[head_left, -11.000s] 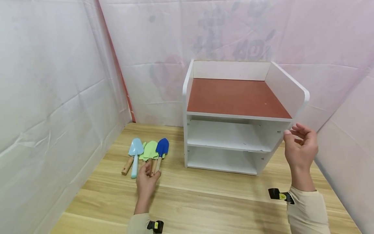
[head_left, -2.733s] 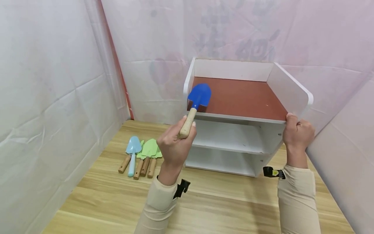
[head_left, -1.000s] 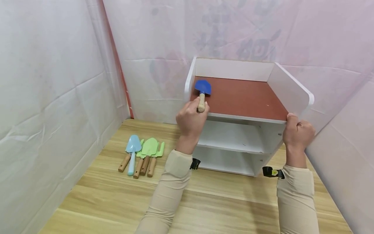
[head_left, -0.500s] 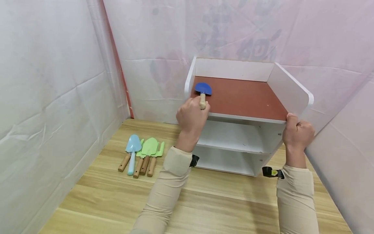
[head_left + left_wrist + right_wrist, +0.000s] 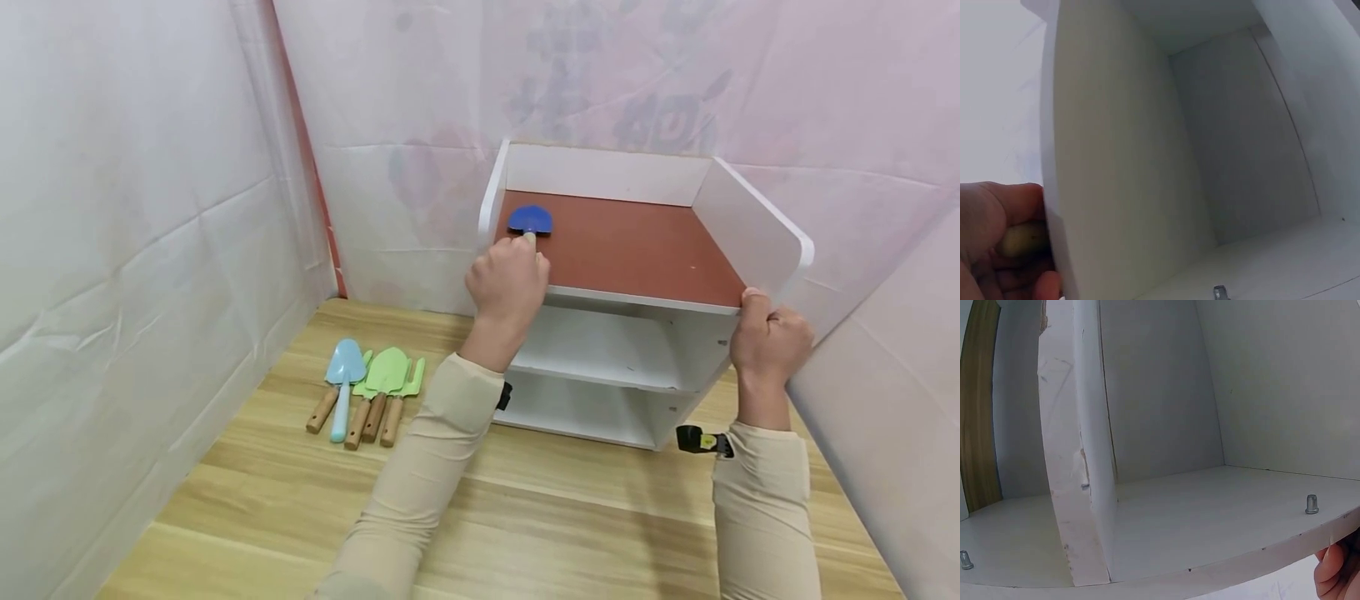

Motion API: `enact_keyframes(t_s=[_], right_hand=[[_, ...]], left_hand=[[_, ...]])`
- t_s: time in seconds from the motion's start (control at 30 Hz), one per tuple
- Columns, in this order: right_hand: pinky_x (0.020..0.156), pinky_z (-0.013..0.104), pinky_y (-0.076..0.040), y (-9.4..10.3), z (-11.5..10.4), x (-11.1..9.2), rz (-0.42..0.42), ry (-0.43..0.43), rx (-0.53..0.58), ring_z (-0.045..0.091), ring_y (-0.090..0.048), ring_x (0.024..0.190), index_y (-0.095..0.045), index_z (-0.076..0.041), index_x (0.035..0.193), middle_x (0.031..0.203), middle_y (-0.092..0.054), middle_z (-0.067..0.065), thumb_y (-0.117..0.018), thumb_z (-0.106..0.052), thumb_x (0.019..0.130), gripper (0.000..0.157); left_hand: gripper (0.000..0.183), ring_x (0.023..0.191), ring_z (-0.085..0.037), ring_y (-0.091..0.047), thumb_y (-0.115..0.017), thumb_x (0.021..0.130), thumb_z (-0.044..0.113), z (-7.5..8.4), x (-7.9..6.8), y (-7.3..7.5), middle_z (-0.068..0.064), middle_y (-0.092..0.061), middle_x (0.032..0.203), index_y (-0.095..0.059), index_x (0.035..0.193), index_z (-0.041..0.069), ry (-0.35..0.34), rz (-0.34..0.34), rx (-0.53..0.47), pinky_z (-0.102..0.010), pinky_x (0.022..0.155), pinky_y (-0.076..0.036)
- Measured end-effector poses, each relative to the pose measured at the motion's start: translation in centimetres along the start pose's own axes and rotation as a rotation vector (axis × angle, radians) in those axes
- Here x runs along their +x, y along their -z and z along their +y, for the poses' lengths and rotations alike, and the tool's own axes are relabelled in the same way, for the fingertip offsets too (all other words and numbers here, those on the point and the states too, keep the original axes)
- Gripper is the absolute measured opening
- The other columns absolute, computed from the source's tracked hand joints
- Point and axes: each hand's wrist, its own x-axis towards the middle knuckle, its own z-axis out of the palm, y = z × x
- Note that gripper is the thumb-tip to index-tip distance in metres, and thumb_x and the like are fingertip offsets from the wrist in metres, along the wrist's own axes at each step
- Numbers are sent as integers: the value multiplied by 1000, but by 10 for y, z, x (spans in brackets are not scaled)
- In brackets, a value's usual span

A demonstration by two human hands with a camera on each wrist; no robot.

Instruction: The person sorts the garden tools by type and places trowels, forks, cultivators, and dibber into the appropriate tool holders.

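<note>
In the head view my left hand (image 5: 508,283) grips the wooden handle of a blue hand trowel (image 5: 530,219). Its blade is over the left part of the brown top board (image 5: 622,250) of a white shelf unit; whether it touches the board I cannot tell. Most of the handle is hidden by the hand, though its end (image 5: 1022,240) shows in the left wrist view, beside the unit's edge. My right hand (image 5: 768,337) holds the unit's right front edge at top board height, and its fingertips (image 5: 1330,565) show under the side panel in the right wrist view.
On the wooden table (image 5: 247,500) left of the unit lie a light blue trowel (image 5: 345,363), a green trowel (image 5: 387,371), a green fork (image 5: 417,379) and other wooden-handled tools. Two compartments open below the top board, with metal shelf pins (image 5: 1312,504) inside. Pale sheets (image 5: 405,83) hang behind and beside.
The blue trowel has gone from the table up over the unit's top board in my left hand. Lately its handle has sunk from sight behind the hand. My right hand has taken the unit's edge.
</note>
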Motion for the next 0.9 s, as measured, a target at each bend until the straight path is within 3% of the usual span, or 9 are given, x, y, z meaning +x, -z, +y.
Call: enact_keyframes(t_s=[0.2, 0.37, 0.7, 0.9], right_hand=[[38, 31, -12, 2, 1, 1, 4, -5, -5, 17, -22, 42, -33, -12, 39, 38, -26, -2, -47, -33, 85, 53], [38, 32, -13, 2, 1, 1, 6, -17, -2, 17, -24, 43, -33, -13, 38, 38, -26, -3, -48, -33, 85, 53], [39, 32, -14, 1, -1, -3, -3, -23, -7, 18, -24, 43, -33, -12, 39, 37, -25, -5, -48, -33, 85, 53], [39, 33, -15, 0, -2, -4, 6, 3, -12, 22, -25, 44, -33, -13, 38, 37, -24, -8, -49, -32, 85, 53]], left_hand=[[30, 41, -19, -45, -57, 86, 20, 5, 3, -10, 3, -46, 51, -58, 56, 15, 26, 82, 0, -26, 35, -28], [25, 40, -18, -44, -58, 82, 13, 5, 0, -14, 3, -44, 51, -56, 57, 15, 30, 120, -8, -25, 36, -24], [12, 46, -16, -47, -66, 81, 19, 0, -7, -11, 3, -47, 54, -66, 69, 14, -9, 62, -37, -24, 38, -32], [11, 55, -17, -55, -71, 79, 22, -7, -13, -5, 1, -54, 60, -71, 81, 11, -29, 23, -157, -28, 46, -43]])
